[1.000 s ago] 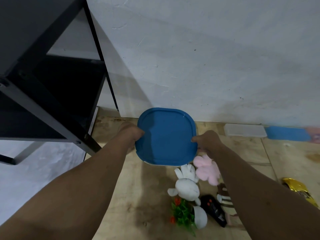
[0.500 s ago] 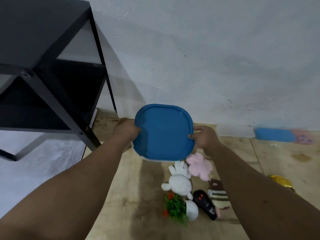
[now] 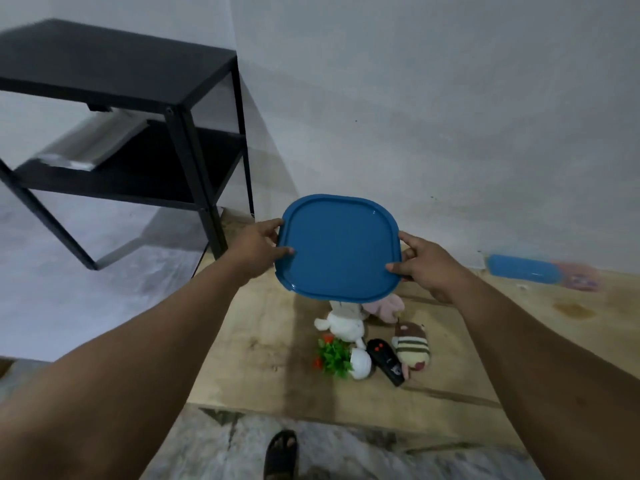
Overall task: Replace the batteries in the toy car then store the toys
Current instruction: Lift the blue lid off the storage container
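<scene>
We stand over a low wooden table (image 3: pixel 263 341) with a black metal shelf unit (image 3: pixel 145 109) at its left; on the middle shelf lies a pale flat thing (image 3: pixel 93 143), too blurred to name.

We hold a blue-lidded container (image 3: pixel 337 247) up in the air above the far part of the table. Only the lid shows; the box under it is almost hidden, so we cannot see what is inside. Our left hand (image 3: pixel 256 249) grips the left edge of it, thumb on the lid, and our right hand (image 3: pixel 424 263) grips the right edge in the same way.

We judge that one box of toys is closed and is on the way to be stored, perhaps on the shelf unit. The storing is not finished, because several toys lie on the table below the container: a white plush rabbit (image 3: pixel 343 325), a pink plush (image 3: pixel 386 306) touching it, a striped plush (image 3: pixel 412 348), a small green plant toy in a white pot (image 3: pixel 341 358), and a black remote control (image 3: pixel 384 360) between the pot and the striped plush. Far right near the wall lies another blue container (image 3: pixel 519 268).

The toy car we cannot find in this view, so the battery step we cannot confirm.
</scene>
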